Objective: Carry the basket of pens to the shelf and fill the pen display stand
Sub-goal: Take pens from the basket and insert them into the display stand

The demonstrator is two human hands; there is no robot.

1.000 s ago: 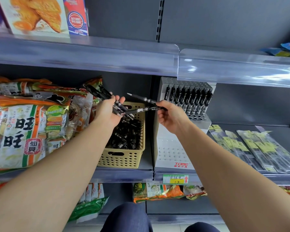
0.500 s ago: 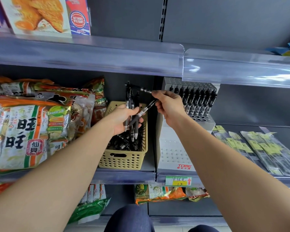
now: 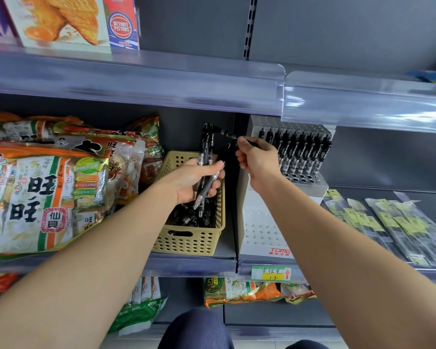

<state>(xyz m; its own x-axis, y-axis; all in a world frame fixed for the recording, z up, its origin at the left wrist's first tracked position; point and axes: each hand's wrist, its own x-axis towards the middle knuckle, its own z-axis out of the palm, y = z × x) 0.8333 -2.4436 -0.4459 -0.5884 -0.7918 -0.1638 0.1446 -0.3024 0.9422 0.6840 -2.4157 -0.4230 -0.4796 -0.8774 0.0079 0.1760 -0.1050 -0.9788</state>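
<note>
Fingers (image 3: 213,167) of left hand (image 3: 188,183) clasp pens (image 3: 207,147); right hand (image 3: 258,161) pinches one pen (image 3: 226,134).

The left hand (image 3: 189,181) grips a bunch of black pens (image 3: 207,147) above the tan basket (image 3: 186,241) on the shelf (image 3: 186,264). The right hand (image 3: 259,161) pinches a single pen (image 3: 225,133) beside the white display stand (image 3: 261,220).

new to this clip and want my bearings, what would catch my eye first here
Two hands work at mid-shelf: the left hand grips a bunch of black pens above the yellow basket, and the right hand pinches a single pen next to the white display stand. Big orange snack bags crowd the shelf on the left.
</note>
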